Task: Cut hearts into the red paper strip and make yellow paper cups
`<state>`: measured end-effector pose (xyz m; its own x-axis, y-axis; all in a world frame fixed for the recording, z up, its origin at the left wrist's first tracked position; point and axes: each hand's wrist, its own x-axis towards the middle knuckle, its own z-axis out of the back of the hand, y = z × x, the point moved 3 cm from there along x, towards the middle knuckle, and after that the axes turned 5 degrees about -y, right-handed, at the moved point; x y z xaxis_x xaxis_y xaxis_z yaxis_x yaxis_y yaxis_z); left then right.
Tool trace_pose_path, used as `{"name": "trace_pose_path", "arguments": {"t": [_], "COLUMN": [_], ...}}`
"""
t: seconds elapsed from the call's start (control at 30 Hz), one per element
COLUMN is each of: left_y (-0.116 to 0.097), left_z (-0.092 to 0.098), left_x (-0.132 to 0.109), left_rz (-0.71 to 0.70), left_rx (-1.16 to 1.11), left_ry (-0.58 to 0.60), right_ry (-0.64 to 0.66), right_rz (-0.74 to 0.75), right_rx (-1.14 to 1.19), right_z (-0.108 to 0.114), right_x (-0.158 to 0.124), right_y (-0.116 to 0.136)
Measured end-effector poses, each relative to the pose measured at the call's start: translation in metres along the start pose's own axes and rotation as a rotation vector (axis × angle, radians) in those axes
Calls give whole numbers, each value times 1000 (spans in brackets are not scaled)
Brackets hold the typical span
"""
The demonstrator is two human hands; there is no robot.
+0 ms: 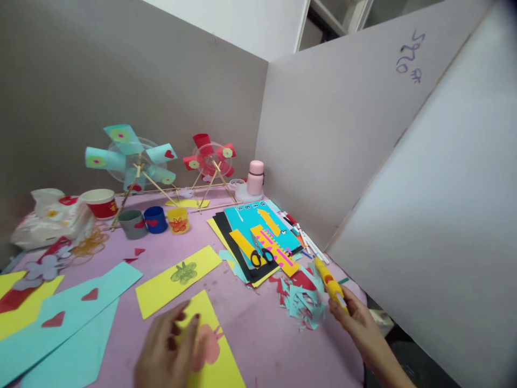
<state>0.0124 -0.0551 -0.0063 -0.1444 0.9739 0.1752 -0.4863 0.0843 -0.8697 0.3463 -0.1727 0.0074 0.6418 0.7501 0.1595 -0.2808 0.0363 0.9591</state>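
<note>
My left hand (165, 345) hovers at the lower middle, slightly blurred, its fingers curled but apart with nothing visible in them. Below and beside it lies a yellow paper strip (228, 366) with a pink butterfly cut-out (210, 345) on it, partly hidden by the fingers. Another yellow strip (161, 296), bearing a dark green butterfly (184, 273), lies just beyond. On the right, my right hand (355, 318) is closed around a yellow tube-shaped tool (331, 283) with orange marks; its exact kind is unclear. The tool's far end points away from me, beside a heap of paper scraps (302, 302).
Black-handled scissors (262, 257) rest on stacked coloured sheets (246, 215). Light blue pinwheel (137, 161) and red pinwheel (212, 161) stand behind paper rings (155, 219). A pink bottle (256, 178) is near the corner. Light blue papers (72, 323) lie left; partition walls (343, 108) enclose the table.
</note>
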Motion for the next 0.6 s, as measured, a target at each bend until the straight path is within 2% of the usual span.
{"name": "trace_pose_path", "arguments": {"t": [0.1, 0.2, 0.3, 0.47, 0.6], "left_y": [-49, -91, -104, -78, -72], "left_z": [-41, -83, -109, -120, -131], "left_x": [-26, -43, -42, -21, -17], "left_rz": [13, 28, -3, 33, 27], "left_rx": [-237, -425, -384, -289, -265], "left_ry": [376, 632, 691, 601, 629], "right_ry": [98, 158, 209, 100, 129], "right_rz": [10, 77, 35, -261, -339], "right_rx": [22, 23, 106, 374, 571], "right_z": [-7, -14, -17, -4, -4], "right_x": [-4, -10, -16, -13, -9], "right_y": [-3, -2, -2, -2, 2]}}
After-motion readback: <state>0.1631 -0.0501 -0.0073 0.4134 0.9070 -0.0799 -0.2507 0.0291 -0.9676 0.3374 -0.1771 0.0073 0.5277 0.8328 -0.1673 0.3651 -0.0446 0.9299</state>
